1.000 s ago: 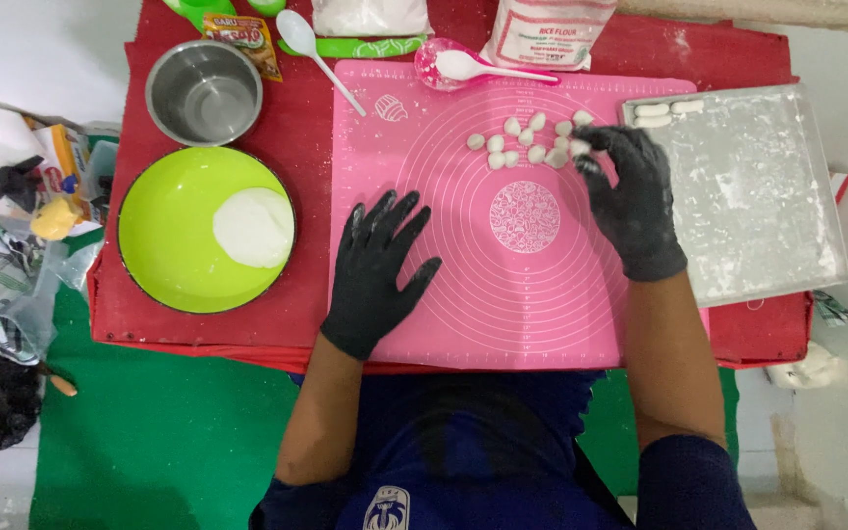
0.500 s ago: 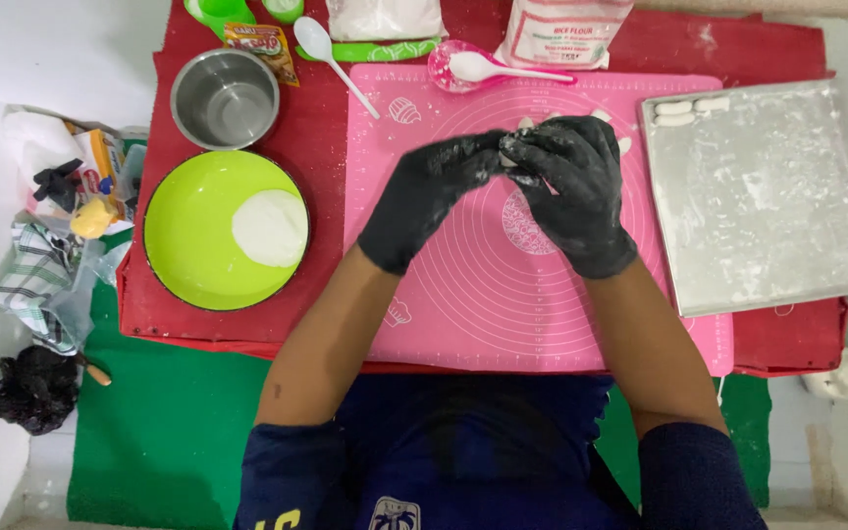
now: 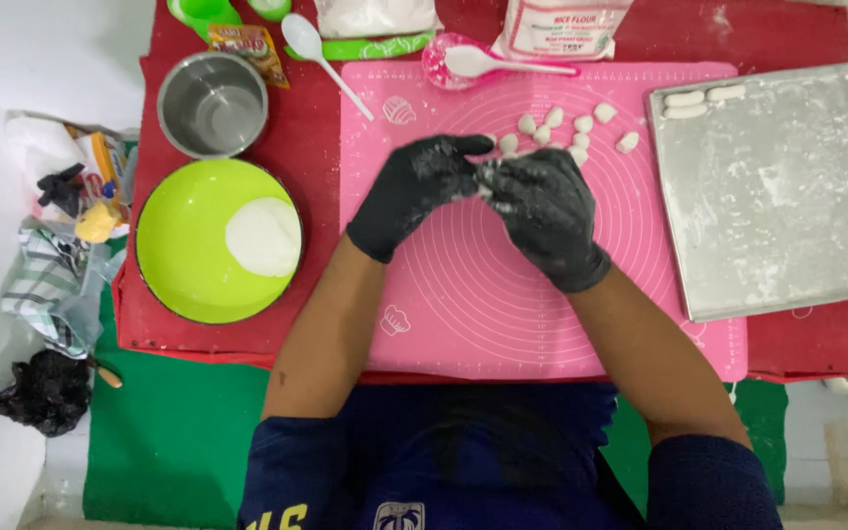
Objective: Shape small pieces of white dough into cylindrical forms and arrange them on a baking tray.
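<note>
Since earlier: both my hands have stayed joined over the pink silicone baking mat (image 3: pixel 503 294).
Head view, grip: my left hand (image 3: pixel 414 191) and right hand (image 3: pixel 542 211), black-gloved, fingertips pinched together on a small white dough piece, mostly hidden.
Done: three shaped white rolls (image 3: pixel 699 101) on the floured metal tray (image 3: pixel 777 196), right of my grip.
Left: small white dough lumps (image 3: pixel 566 128) just beyond my fingers; a round white dough slab (image 3: pixel 263 236) in the green bowl (image 3: pixel 174 245), to my left.

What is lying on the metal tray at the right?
On the metal tray: a dusting of white flour and three shaped dough pieces in its far left corner. Nothing covers the tray, though its right edge runs out of frame.
</note>
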